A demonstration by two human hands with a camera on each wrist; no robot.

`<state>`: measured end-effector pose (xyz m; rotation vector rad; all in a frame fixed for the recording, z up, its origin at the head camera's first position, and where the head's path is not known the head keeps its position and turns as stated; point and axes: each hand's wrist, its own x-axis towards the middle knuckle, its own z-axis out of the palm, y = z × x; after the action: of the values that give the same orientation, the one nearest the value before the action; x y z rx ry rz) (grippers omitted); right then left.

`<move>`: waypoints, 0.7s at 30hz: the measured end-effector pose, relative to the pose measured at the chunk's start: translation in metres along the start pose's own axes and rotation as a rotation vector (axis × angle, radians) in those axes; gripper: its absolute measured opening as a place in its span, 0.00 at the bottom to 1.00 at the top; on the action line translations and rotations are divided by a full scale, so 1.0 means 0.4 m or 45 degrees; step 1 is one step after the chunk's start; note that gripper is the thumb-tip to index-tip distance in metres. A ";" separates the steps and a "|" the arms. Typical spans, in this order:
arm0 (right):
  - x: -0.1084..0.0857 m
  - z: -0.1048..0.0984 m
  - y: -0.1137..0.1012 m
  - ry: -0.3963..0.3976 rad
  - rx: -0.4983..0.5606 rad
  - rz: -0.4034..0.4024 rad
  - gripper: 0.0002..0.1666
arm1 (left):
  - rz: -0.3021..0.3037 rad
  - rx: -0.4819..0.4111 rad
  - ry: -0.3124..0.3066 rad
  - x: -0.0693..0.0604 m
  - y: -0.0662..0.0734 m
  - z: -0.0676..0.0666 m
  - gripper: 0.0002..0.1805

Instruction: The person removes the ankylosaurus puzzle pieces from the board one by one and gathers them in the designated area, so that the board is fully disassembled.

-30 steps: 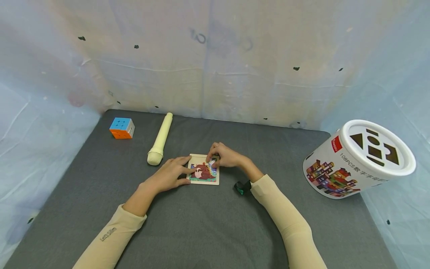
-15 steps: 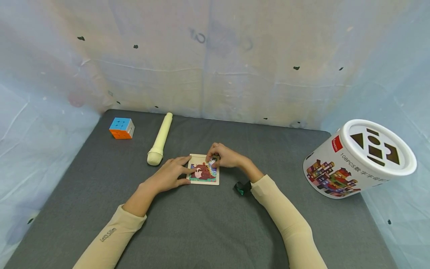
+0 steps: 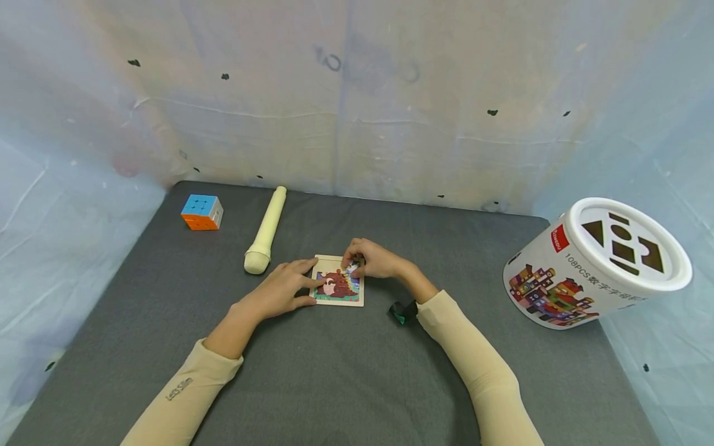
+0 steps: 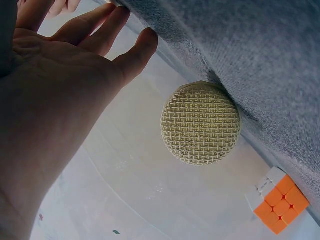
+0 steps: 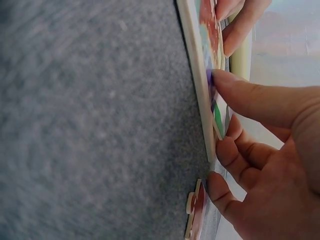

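Observation:
A small jigsaw puzzle (image 3: 337, 303) in a pale wooden frame lies on the grey cloth, with a colourful picture in it. My left hand (image 3: 281, 289) rests on its left side, fingers mostly straight, touching the frame and the picture. At the puzzle's upper right, my right hand (image 3: 375, 259) pinches a puzzle piece (image 5: 221, 117) between thumb and fingers. In the right wrist view that piece sits tilted, one edge raised above the board. Another loose puzzle piece (image 5: 197, 212) lies on the cloth by the right hand's fingers. The fingers partly hide the upper right of the picture.
A pale yellow microphone (image 3: 266, 230) lies beyond the left hand. Further left stands a puzzle cube (image 3: 202, 212). A large white block bucket (image 3: 591, 266) with a shape-hole lid is at the right. A small black-green object (image 3: 398, 311) shows by the right sleeve.
Hardly anything differs. My right hand has shifted very slightly over the puzzle's upper right, while the left hand stays in place.

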<state>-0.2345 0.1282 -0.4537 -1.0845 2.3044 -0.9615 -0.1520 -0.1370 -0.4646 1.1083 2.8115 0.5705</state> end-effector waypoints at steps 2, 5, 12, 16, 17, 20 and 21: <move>0.001 0.000 0.000 0.003 -0.001 0.006 0.11 | 0.000 -0.002 0.003 0.000 0.000 0.001 0.26; 0.002 0.000 0.000 0.012 -0.012 0.016 0.14 | -0.001 -0.004 0.004 -0.001 0.000 0.001 0.26; 0.002 -0.001 0.000 0.032 -0.011 0.040 0.20 | -0.002 -0.001 0.005 0.000 0.001 0.000 0.26; 0.001 -0.003 0.001 0.047 -0.006 0.052 0.15 | -0.003 -0.004 0.003 0.000 0.002 -0.002 0.26; 0.000 -0.003 0.001 0.051 -0.002 0.053 0.14 | -0.004 -0.004 0.001 0.000 0.002 -0.002 0.26; 0.000 -0.006 0.001 0.055 0.016 0.048 0.13 | -0.004 -0.006 -0.002 0.000 0.003 -0.003 0.26; -0.001 -0.007 0.001 0.053 0.028 0.045 0.13 | -0.004 -0.005 -0.004 0.000 0.003 -0.003 0.26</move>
<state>-0.2362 0.1297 -0.4521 -1.0205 2.3332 -1.0025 -0.1515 -0.1367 -0.4629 1.1026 2.8083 0.5731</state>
